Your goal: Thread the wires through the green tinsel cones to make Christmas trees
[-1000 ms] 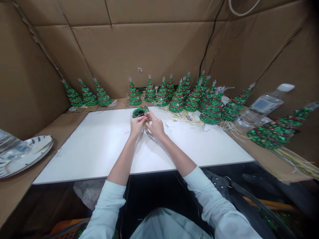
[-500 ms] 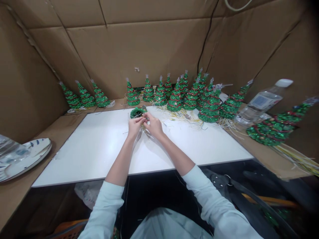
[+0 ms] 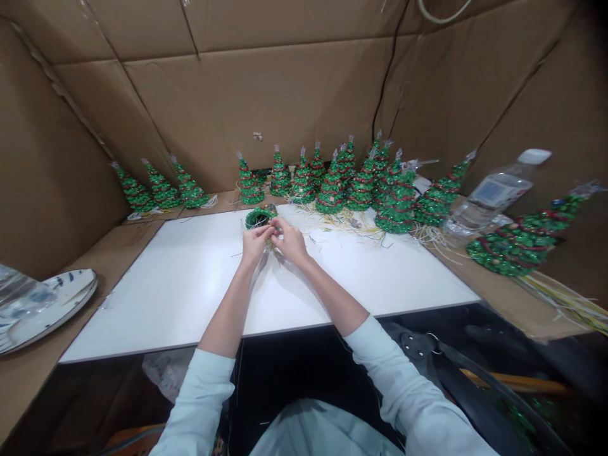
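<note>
A green beaded Christmas tree [image 3: 250,217] lies tipped over on the white board [image 3: 180,285], its hollow round base turned toward me. Pale thin wires stick out around this base. My left hand [image 3: 254,245] is closed in a pinch at the near edge of the base. Right beside it, my right hand [image 3: 289,242] pinches too, and the fingertips of both meet over the wires. What exactly lies between the fingertips is too small to see clearly, but wire ends come out around them.
Several finished beaded trees [image 3: 330,190] stand along the back, with loose wire scraps [image 3: 354,221] before them. Three trees [image 3: 164,187] stand back left. A plastic bottle [image 3: 494,193] and a large tree [image 3: 527,240] are at right, a plate [image 3: 71,297] at left. Cardboard walls [image 3: 285,95] enclose the table.
Both hands stay pinched together at the tree's base, with only slight finger movement. The whole view has shifted a little.
</note>
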{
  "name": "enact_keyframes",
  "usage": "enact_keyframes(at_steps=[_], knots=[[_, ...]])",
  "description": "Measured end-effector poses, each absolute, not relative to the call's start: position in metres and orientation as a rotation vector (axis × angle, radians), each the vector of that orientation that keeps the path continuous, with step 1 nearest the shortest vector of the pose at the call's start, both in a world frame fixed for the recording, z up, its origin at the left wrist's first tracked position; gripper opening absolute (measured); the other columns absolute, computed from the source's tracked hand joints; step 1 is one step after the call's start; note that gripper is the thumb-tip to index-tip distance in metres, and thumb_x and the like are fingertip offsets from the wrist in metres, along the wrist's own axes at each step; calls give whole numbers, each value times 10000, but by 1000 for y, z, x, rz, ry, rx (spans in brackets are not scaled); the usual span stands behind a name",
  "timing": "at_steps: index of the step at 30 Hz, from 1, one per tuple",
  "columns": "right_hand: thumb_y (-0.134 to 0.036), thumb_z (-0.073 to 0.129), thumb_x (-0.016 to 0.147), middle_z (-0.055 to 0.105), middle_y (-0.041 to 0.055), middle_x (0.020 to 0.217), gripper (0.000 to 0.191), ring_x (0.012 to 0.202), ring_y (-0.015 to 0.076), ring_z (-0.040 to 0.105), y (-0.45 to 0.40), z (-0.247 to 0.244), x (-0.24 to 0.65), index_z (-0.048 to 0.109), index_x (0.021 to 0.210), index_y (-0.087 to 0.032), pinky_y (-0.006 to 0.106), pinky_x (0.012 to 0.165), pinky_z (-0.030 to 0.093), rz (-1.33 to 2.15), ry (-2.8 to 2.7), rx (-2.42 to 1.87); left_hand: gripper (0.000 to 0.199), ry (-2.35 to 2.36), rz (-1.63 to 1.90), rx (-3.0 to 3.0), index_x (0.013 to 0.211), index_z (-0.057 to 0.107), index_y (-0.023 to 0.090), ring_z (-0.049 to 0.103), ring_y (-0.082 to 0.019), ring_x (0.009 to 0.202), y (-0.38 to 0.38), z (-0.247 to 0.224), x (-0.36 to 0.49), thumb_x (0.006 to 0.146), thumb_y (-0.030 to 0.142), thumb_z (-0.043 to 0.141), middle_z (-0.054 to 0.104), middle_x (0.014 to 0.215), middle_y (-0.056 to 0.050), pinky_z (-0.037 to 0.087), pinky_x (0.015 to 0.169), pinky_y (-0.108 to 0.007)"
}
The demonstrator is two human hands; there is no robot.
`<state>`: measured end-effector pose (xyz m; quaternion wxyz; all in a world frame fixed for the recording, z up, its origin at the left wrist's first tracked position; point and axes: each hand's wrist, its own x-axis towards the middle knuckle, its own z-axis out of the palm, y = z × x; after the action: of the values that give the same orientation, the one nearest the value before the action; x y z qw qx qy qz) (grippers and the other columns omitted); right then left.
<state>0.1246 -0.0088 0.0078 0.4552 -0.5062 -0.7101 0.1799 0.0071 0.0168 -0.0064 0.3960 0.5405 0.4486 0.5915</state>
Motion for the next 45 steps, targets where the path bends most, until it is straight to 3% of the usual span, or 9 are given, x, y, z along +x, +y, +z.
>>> enact_keyframes(at_steps=[4, 9, 14, 19, 25, 29, 38, 41, 45], knots=[[-251, 549, 726, 598, 20, 1126, 405, 716, 122, 637, -7, 7, 126, 408, 1106, -264, 294, 739, 495, 524, -1652, -1169, 253, 1131, 1522, 1338, 697, 719, 113, 617, -190, 735, 16, -3, 5, 556, 323, 727, 684, 678, -66, 458, 813, -329], [-241, 559, 713, 635, 18, 1024, 389, 657, 97, 625, -7, 5, 125, 429, 1079, -229, 274, 716, 498, 643, -1657, -1118, 315, 1121, 1539, 1245, 712, 717, 107, 605, -176, 692, 16, -2, 3, 514, 351, 748, 676, 653, -61, 469, 772, -330], [-183, 567, 702, 648, 11, 992, 339, 676, 94, 618, -3, 3, 127, 516, 1037, -203, 250, 719, 495, 659, -1665, -1122, 312, 1136, 1618, 1177, 708, 712, 109, 600, -161, 700, 20, -5, 0, 523, 359, 740, 669, 659, -57, 469, 763, -311], [-85, 487, 716, 664, -17, 835, 227, 702, 114, 601, 2, 2, 140, 644, 823, -209, 261, 753, 475, 506, -1872, -1249, 304, 1110, 1745, 1117, 691, 696, 105, 597, -149, 711, 18, 0, -3, 591, 392, 690, 663, 688, -61, 470, 732, -282], [-96, 550, 722, 642, 2, 889, 218, 741, 120, 590, -3, 4, 143, 696, 807, -235, 236, 731, 454, 346, -2256, -1083, 283, 1099, 1827, 1103, 715, 701, 114, 609, -164, 766, 17, 4, -3, 618, 378, 672, 667, 712, -62, 466, 737, -281], [-186, 578, 757, 658, 5, 867, 149, 786, 118, 600, -1, 4, 142, 712, 799, -237, 237, 763, 462, 422, -2010, -1039, 276, 1074, 1843, 1068, 721, 703, 109, 613, -158, 746, 18, 3, -3, 607, 360, 681, 669, 702, -63, 468, 746, -289], [-299, 573, 715, 667, 37, 780, 236, 590, 108, 595, 7, 1, 140, 662, 854, -131, 207, 494, 478, 942, -1146, -1153, 253, 1070, 1860, 1041, 710, 702, 112, 611, -153, 743, 15, 7, -3, 622, 347, 677, 671, 699, -63, 473, 747, -284], [-242, 554, 705, 657, 50, 790, 223, 622, 124, 602, 7, 0, 145, 629, 876, -119, 243, 558, 500, 902, -979, -1317, 226, 1025, 1885, 976, 698, 701, 114, 606, -131, 699, 14, 9, -3, 610, 321, 689, 661, 667, -46, 472, 760, -284], [-121, 551, 660, 613, 90, 987, 366, 873, 180, 572, 1, 4, 148, 575, 1025, -130, 342, 807, 469, 409, -1091, -1432, 205, 973, 1909, 949, 679, 700, 119, 590, -112, 649, 15, 9, -2, 590, 303, 706, 654, 643, -31, 470, 758, -281]])
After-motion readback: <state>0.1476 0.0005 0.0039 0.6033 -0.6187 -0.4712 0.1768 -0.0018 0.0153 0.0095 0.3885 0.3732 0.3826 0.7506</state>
